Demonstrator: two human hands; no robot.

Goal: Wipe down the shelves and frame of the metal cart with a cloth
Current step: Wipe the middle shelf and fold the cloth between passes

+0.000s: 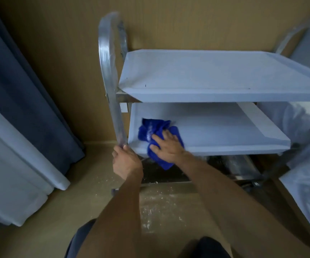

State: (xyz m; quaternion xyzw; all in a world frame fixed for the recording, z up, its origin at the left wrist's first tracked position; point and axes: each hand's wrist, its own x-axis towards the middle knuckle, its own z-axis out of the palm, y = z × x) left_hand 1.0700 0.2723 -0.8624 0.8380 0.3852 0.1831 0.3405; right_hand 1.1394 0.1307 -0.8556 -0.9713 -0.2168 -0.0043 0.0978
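Note:
A metal cart stands against the tan wall, its two upper shelves covered in pale film. The blue cloth [151, 131] lies bunched at the left front of the middle shelf [225, 131], one corner hanging over the front lip. My right hand [166, 147] presses flat on the cloth with fingers spread. My left hand [125, 161] grips the left frame tube [111, 90] low down, beside the middle shelf's corner. The top shelf [215, 75] carries nothing.
Dark blue curtains [20, 94] and a white padded edge [16, 174] stand at the left. White debris specks the floor [158, 207] in front of the cart. The cart's bottom level [234, 168] looks dark and wrapped in plastic. White fabric [307, 183] hangs at the right.

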